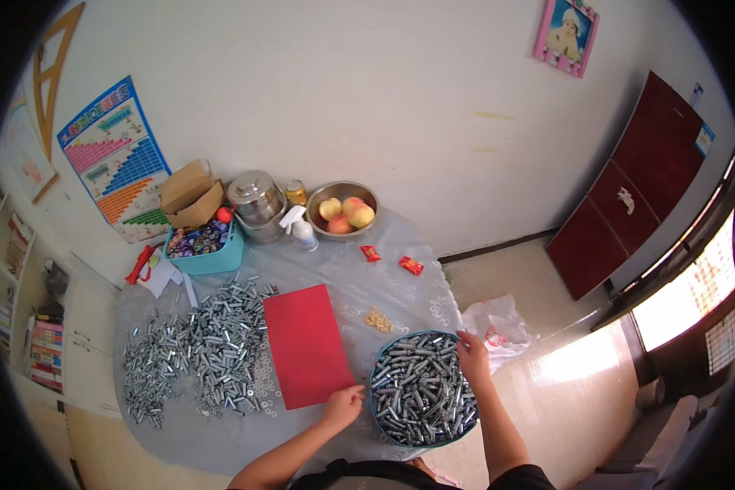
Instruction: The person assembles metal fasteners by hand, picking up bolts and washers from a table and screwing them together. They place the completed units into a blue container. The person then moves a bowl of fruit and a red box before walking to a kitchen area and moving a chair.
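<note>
A round teal-rimmed basin (373, 412) stands at the table's front right edge, full of grey metal expansion bolts (425, 384). My right hand (473, 358) is at the basin's right rim, its fingers bent over the edge. Just left of the basin, my left hand (345, 406) hovers by the lower right corner of a red sheet (309, 347), fingers partly curled with nothing visible in them. Loose metal bolts and sleeves (229, 343) lie heaped left of the sheet, with smaller parts (149, 363) and washers (261, 380) around them.
Along the back are a teal basket (212, 260) with a cardboard box (191, 196), a steel pot (256, 198), a can (296, 193), a spray bottle (304, 233) and a bowl (312, 222) of peaches. Red packets (411, 265) and pale pieces (378, 319) lie nearer. A plastic bag (498, 322) is at right.
</note>
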Demonstrator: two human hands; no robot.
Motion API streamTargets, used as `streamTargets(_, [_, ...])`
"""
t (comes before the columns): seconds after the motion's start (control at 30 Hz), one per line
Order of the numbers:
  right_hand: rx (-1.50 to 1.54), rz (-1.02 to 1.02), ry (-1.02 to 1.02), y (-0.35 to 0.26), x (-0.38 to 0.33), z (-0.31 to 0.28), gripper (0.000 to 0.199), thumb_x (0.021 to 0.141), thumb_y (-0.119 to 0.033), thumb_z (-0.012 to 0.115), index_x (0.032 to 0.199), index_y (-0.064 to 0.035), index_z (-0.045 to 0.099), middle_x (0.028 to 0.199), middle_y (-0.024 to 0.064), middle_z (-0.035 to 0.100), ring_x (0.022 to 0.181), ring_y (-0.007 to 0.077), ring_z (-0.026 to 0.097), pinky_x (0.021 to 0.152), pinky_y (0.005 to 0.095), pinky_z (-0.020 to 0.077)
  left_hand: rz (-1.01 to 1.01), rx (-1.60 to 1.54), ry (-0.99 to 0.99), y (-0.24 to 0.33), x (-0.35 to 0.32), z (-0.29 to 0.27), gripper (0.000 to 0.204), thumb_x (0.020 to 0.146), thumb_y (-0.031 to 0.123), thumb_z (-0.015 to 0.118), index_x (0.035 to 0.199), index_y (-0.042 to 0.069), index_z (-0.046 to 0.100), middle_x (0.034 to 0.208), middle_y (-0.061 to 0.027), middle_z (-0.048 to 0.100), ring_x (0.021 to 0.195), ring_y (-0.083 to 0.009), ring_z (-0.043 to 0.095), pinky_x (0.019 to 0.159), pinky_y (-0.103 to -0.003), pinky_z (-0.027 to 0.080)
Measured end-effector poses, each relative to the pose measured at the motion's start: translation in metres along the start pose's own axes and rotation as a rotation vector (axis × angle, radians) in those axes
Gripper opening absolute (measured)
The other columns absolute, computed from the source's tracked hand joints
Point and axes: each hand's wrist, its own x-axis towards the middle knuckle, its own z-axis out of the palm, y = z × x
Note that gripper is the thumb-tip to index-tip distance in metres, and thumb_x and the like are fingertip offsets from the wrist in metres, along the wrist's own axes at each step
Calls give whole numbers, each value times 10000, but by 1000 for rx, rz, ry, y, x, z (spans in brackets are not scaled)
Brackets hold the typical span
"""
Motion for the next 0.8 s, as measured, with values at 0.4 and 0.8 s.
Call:
streamTargets(0.4, [-721,-583,-926,-57,65,263,175,739,-193,603,866,-87,660,954,135,621,941,314,595,774,420,498,-90,256,630,-80,-20,-90,654,731,155,701,1258,-64,383,1187,-267,494,1077,-356,508,933,-390,403])
streamTargets(0.8, [-265,43,-921,-54,71,216,440,846,-373,555,1100,-18,602,1039,166,641,1006,304,599,840,363,471,-688,-735,302,-71,-2,-124,735,769,583,608,1190,-12,507,1092,-111,607,955,-190,586,754,-315,459])
